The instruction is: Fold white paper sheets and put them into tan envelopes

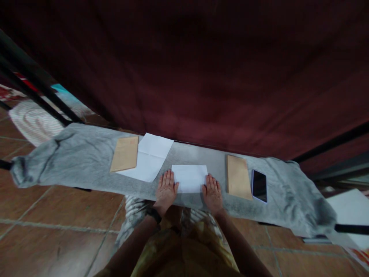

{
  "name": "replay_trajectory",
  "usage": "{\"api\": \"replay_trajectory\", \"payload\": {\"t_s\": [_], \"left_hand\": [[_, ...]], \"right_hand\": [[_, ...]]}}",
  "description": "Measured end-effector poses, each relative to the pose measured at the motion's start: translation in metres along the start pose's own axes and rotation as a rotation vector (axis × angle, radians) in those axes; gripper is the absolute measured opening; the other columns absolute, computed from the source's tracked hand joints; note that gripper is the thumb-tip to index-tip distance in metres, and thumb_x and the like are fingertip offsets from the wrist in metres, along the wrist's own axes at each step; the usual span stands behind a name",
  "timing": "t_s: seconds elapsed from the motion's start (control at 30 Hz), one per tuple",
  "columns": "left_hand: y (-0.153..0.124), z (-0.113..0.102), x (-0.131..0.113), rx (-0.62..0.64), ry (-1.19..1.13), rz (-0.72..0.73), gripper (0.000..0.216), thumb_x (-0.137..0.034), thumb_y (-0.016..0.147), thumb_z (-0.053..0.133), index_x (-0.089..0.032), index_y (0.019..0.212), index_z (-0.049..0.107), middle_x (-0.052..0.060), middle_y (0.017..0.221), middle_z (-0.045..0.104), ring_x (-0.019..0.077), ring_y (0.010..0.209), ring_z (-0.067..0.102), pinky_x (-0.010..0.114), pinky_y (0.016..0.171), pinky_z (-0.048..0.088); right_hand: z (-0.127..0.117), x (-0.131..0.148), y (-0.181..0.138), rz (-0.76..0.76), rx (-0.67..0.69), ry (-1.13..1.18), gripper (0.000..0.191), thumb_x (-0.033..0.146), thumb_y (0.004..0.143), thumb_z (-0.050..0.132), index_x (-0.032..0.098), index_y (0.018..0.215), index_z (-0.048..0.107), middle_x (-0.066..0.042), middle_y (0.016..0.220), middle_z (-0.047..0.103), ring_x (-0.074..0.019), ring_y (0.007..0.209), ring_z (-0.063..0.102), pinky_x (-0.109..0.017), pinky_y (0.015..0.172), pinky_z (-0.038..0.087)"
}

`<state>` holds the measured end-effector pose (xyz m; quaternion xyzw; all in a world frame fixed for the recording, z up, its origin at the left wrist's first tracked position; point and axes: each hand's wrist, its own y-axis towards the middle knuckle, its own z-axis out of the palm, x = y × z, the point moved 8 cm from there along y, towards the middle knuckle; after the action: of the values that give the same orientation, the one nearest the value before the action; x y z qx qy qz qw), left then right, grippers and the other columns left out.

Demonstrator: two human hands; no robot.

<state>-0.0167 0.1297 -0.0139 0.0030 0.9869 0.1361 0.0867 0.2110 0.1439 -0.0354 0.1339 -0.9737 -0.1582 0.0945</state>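
Between my hands a white sheet of paper (189, 177), seemingly folded to a half, lies flat on a grey cloth-covered bench (198, 152). My left hand (166, 188) rests with outstretched fingers at the paper's left edge. At the right edge lies my right hand (212, 191), its fingers also stretched out flat. Left of my hands, a larger white sheet (152, 156) with a crease across it lies partly under a brown envelope (125, 154). To the right there is another brown envelope (238, 177), looking thicker, like a stack.
A phone (259, 186) with a dark screen lies right of the thicker envelope. A dark red curtain (187, 104) hangs behind the bench. Black bars (331, 143) slope beside both bench ends. Tiled floor (57, 242) shows below, with a white panel (350, 209) at the far right.
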Motion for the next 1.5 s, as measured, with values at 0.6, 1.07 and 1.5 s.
{"api": "replay_trajectory", "payload": {"t_s": [0.6,1.07,1.5], "left_hand": [[-0.034,0.0,-0.038,0.089,-0.04,0.219,0.055,-0.034,0.1,0.035,-0.013,0.15,0.037,0.012,0.156,0.038,0.0233,0.147,0.031,0.043,0.12,0.03],[0.026,0.023,-0.071,0.106,-0.081,0.265,0.056,-0.04,0.102,0.031,-0.013,0.15,0.037,0.013,0.155,0.04,0.0241,0.148,0.029,0.048,0.12,0.028],[0.072,0.041,-0.059,0.131,-0.133,0.284,0.057,-0.039,0.102,0.026,-0.015,0.153,0.031,0.011,0.156,0.039,0.0229,0.148,0.028,0.048,0.122,0.02]], "right_hand": [[-0.015,0.027,0.009,-0.017,0.008,0.083,0.051,0.026,0.103,0.028,0.008,0.151,0.035,-0.016,0.155,0.039,-0.0251,0.145,0.032,-0.048,0.118,0.025],[-0.002,0.063,-0.005,-0.172,0.132,0.129,0.047,0.028,0.102,0.038,0.015,0.147,0.045,-0.009,0.155,0.04,-0.024,0.144,0.036,-0.048,0.121,0.02],[-0.027,0.07,-0.032,-0.27,0.12,0.234,0.048,0.029,0.101,0.043,0.024,0.149,0.042,-0.004,0.149,0.05,-0.0242,0.14,0.042,-0.05,0.122,0.015]]}}
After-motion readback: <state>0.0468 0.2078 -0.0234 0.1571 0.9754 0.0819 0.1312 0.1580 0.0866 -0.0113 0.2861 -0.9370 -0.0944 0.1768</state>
